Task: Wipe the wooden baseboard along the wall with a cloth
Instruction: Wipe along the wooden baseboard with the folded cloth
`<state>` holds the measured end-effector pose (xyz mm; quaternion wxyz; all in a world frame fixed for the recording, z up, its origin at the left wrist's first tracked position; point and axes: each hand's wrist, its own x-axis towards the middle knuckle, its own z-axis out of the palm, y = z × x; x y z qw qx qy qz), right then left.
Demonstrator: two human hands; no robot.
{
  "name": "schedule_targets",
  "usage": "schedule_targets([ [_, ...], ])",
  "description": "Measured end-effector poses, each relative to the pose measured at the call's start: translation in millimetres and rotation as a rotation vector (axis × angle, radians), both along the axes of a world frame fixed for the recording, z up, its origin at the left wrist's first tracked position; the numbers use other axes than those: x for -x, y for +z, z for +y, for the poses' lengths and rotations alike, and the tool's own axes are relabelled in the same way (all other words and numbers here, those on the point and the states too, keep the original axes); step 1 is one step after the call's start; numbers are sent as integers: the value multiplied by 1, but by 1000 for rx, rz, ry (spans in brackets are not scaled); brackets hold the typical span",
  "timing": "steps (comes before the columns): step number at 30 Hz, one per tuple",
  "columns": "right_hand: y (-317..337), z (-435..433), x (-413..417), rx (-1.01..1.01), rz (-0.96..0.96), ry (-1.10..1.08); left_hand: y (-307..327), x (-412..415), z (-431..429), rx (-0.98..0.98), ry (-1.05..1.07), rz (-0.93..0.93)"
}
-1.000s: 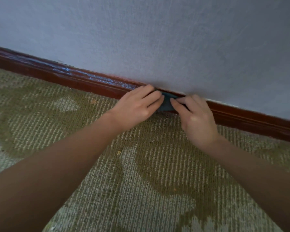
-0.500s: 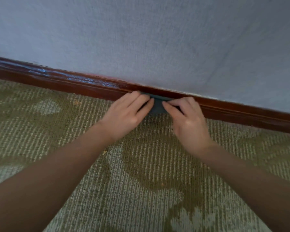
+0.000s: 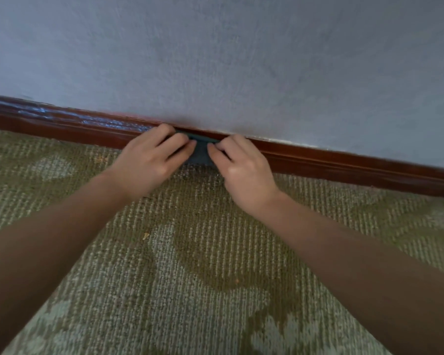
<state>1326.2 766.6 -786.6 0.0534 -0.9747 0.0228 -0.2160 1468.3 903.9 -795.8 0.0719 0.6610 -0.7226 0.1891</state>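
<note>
Down at the foot of the pale grey textured wall [image 3: 241, 60], the person is working a dark teal folded cloth [image 3: 200, 152] against the glossy reddish-brown wooden baseboard [image 3: 344, 166]. Both hands are grasping it. The left hand [image 3: 151, 162] is curling its fingers over the cloth's left end, and the right hand [image 3: 244, 170] is pinching the right end, fingertips nearly meeting over the middle. The cloth is lying over the board's top edge and down its face, reaching about where the olive-and-beige patterned woven carpet [image 3: 190, 252] begins (most of it is hidden under the fingers). By my reading, the wiping stroke itself is under way, somewhere mid-run, since bare board is stretching away on both sides. The next move is calling for a steady slide along the moulding, pressing into the top edge and face together without letting the cloth bunch or snag on the carpet pile.
</note>
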Motion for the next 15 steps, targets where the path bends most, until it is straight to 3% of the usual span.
schedule_targets([
  [10, 3, -2, 12, -49, 5, -37, 6, 12, -4, 11, 18, 20],
  [15, 4, -10, 3, 79, 39, 33, 3, 6, -2, -5, 25, 1],
])
